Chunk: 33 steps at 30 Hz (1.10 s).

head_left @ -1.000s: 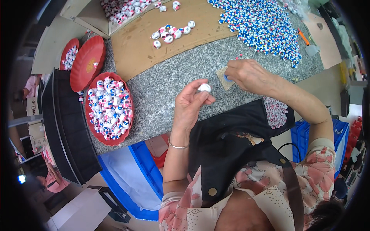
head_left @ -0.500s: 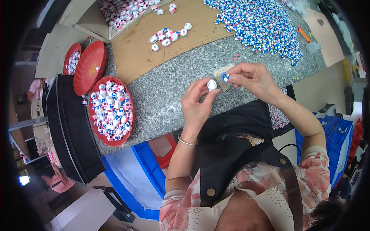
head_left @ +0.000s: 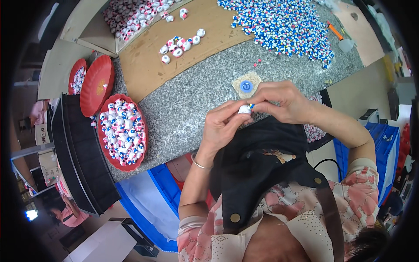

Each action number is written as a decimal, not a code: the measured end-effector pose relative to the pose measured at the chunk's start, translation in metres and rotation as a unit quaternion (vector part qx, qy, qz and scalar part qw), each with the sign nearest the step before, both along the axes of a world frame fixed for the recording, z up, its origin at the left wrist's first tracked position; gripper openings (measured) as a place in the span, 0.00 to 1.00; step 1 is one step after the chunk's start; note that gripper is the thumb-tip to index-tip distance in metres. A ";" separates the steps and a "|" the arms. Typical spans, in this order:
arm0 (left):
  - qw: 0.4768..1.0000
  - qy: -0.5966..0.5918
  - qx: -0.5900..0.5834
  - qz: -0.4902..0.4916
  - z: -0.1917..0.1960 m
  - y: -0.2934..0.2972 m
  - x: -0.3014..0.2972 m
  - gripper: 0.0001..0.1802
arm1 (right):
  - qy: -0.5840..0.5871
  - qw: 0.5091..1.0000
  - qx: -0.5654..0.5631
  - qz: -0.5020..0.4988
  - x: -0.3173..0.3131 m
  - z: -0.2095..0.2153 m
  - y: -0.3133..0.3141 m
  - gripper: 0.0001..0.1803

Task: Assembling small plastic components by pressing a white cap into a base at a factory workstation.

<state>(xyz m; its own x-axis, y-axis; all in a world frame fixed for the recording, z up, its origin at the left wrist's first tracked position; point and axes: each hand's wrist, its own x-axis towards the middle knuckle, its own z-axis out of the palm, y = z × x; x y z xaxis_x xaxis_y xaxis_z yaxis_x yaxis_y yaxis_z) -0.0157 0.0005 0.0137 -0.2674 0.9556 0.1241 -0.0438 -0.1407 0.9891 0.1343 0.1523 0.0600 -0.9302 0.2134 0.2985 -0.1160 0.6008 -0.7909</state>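
Observation:
My left hand (head_left: 222,124) pinches a small white rounded plastic piece (head_left: 244,109) near the front edge of the stone worktop. Close against it, my right hand (head_left: 283,102) holds a tiny blue, white and yellow piece (head_left: 252,106) between thumb and forefinger. The two pieces meet or nearly meet; fingers partly cover the contact. Just beyond my hands lies a beige square pad (head_left: 238,83) with a round blue cap-like dish (head_left: 246,86) on it.
To the left, a red scalloped tray (head_left: 104,146) holds many white, blue and pink pieces. A second red tray (head_left: 97,85) leans behind it. Cardboard (head_left: 144,72) carries several white pieces. A large heap of tiny blue-white pieces (head_left: 283,32) and an orange-handled tool (head_left: 335,30) lie farther back.
My right hand has moved from the blue dish toward me, carrying the tiny piece to the white one in my left hand. The pad and dish are now uncovered.

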 end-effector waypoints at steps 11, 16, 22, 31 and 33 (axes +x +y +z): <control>0.993 -0.066 -0.091 0.042 0.011 -0.020 -0.007 0.11 | -0.036 0.996 -0.072 0.030 -0.022 -0.012 -0.004 0.07; 0.892 0.275 -0.067 0.354 0.034 -0.080 -0.095 0.12 | -0.036 0.967 0.174 -0.182 -0.007 -0.032 0.085 0.08; 0.623 0.609 -0.055 0.487 0.061 -0.098 -0.142 0.25 | -0.090 0.929 0.329 -0.145 -0.009 -0.049 0.118 0.08; 0.773 0.589 -0.005 0.234 0.002 0.086 -0.130 0.15 | -0.111 0.871 0.461 -0.130 0.000 -0.064 0.116 0.08; 0.760 0.627 -0.007 0.169 -0.027 0.105 -0.157 0.18 | -0.258 0.867 0.393 -0.163 -0.013 -0.058 0.110 0.08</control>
<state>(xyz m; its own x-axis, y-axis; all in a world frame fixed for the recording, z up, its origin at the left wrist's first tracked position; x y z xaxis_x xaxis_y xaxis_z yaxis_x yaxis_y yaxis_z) -0.1725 0.1051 -0.0135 -0.1770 0.8621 0.4747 0.9717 0.0763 0.2237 0.1210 0.2618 0.0016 -0.9119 0.4092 0.0321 0.4088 0.9124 -0.0183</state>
